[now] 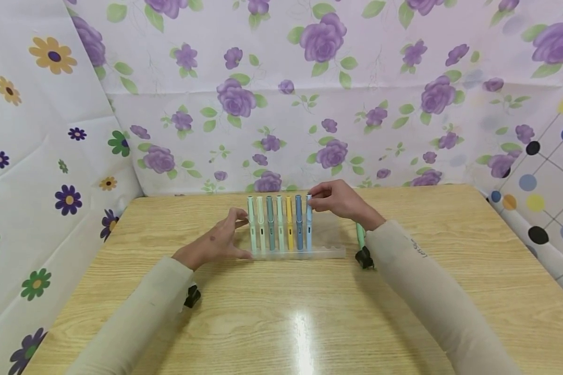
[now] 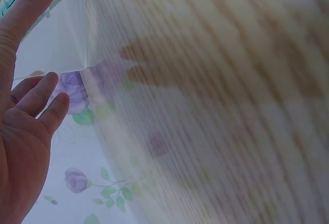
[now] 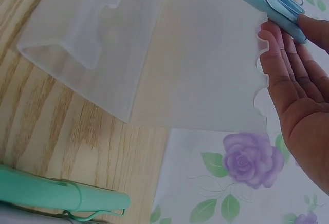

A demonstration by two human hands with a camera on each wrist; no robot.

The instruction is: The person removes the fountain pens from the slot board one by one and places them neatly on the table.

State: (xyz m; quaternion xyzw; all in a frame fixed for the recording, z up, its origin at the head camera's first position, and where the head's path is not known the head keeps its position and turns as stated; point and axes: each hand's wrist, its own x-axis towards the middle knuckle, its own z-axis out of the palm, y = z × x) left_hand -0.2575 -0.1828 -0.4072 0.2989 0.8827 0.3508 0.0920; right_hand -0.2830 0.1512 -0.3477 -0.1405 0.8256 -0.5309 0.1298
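A clear plastic pen stand [image 1: 328, 253] holds several pens leaning upright side by side, in pale green, teal, yellow and blue. At the row's right end is a light blue pen [image 1: 309, 234]. My right hand [image 1: 340, 200] pinches the top of its cap between thumb and fingers; the right wrist view shows the other fingers behind the stand's notched upper edge. My left hand [image 1: 220, 239] grips the stand's left end, thumb towards the front and fingers at the side and back. To the right of the last pen, the stand's notches hold no pens.
A green pen [image 3: 56, 190] lies on the wooden table [image 1: 272, 307] right of the stand, partly under my right forearm. Beside it is a greyish pen-like object [image 3: 36, 215], mostly cut off. A flower-printed sheet [image 1: 281, 130] hangs behind the table.
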